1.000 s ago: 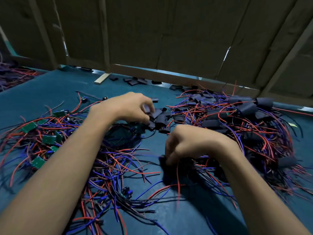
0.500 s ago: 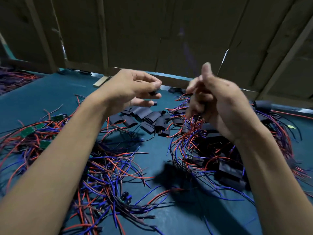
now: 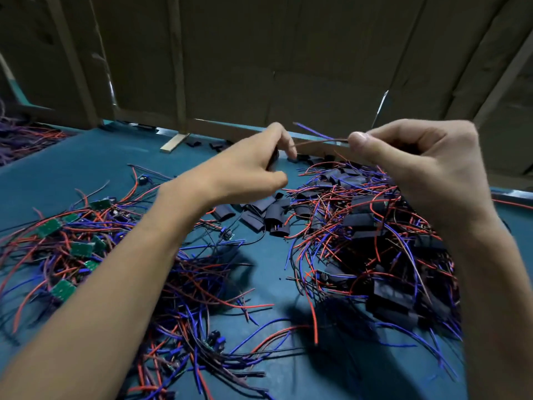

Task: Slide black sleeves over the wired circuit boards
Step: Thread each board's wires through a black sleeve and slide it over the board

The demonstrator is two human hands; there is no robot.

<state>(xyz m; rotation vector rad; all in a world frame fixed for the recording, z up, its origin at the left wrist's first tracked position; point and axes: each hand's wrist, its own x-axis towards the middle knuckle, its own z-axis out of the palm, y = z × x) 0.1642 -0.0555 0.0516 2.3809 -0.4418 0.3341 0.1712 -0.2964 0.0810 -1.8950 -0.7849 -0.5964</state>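
My left hand is raised above the table and grips a black sleeve between thumb and fingers; most of the sleeve is hidden by the hand. My right hand is raised at the right and pinches a thin bundle of wires that runs across to the left hand. Whether a board sits inside the sleeve is hidden. Loose black sleeves lie on the table below the hands. Bare green circuit boards with red and blue wires lie at the left.
A teal table carries it all. A heap of sleeved boards with tangled wires fills the right. Another wire tangle lies centre front. Cardboard panels wall off the back edge, with a small wooden block beside them.
Both hands have risen from the piles. The left hand took a sleeve from the loose ones; the right hand lifted wires and now stretches them towards the left hand.
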